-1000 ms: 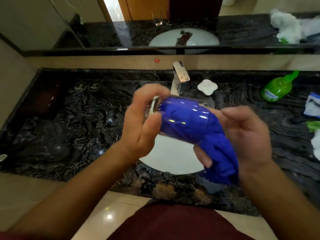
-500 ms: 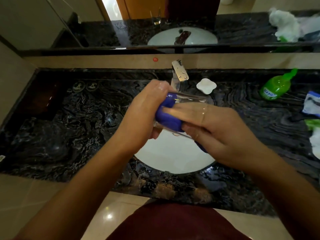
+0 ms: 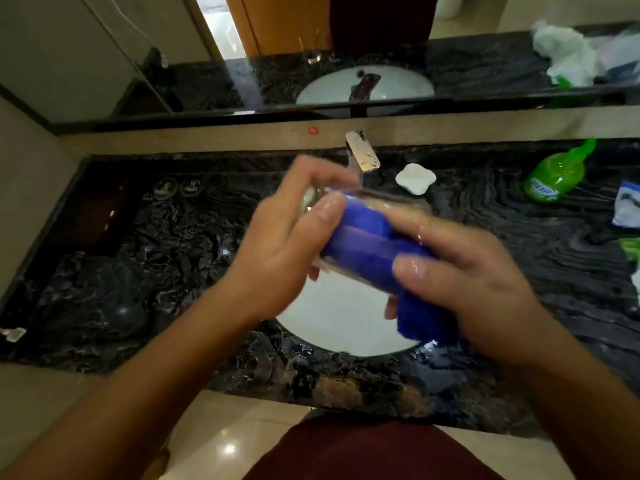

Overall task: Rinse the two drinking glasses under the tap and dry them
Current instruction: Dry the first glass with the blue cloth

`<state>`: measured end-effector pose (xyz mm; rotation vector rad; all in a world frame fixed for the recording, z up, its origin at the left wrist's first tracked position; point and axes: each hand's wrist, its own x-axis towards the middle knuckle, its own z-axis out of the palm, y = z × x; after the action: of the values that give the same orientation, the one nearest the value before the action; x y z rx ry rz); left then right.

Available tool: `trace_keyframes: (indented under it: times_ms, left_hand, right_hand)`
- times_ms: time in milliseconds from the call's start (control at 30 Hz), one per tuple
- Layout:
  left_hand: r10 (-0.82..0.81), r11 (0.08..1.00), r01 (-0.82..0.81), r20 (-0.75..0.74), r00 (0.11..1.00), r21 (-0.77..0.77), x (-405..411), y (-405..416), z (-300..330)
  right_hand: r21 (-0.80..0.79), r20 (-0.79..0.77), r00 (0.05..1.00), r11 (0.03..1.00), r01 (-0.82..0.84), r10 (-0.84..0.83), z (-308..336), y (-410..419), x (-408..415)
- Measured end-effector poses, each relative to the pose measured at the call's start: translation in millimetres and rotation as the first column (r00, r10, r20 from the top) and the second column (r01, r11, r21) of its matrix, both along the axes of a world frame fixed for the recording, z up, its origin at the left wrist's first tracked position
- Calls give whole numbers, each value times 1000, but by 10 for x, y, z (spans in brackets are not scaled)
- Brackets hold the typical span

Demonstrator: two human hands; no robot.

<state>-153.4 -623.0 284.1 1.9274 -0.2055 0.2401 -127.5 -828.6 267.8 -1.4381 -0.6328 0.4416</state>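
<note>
1. Both forearms enter from near edge, bare, angled inward, meeting mid-frame.
2. Left hand (image 3: 294, 244): fingers curled, thumb on top, gripping base end of a drinking glass (image 3: 349, 237) lying roughly sideways.
3. Right hand (image 3: 464, 271): palm down, fingers reaching left over glass's open end, pressing a blue cloth (image 3: 367, 247) in; skin looks wet.
4. Hands just beside each other, fingertips blurred.

Both forearms are bare from elbow to wrist, the left hand (image 3: 287, 244) and right hand (image 3: 464, 278) wear no rings or gloves (fingers glisten wet), and dark maroon clothing (image 3: 374, 452) covers the lower body.
</note>
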Motion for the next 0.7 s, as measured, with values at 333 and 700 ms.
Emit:
trace_keyframes:
  times_ms: [333, 700]
  left_hand:
    - [-39, 976, -117, -671, 741, -185, 18, 22, 11]
    - [214, 967, -142, 376, 902, -212, -83, -153, -334]
  right_hand:
    - [-616, 689, 559, 778, 118, 461, 5, 34, 127]
    - [336, -524, 794, 932, -139, 308, 189, 69, 4]
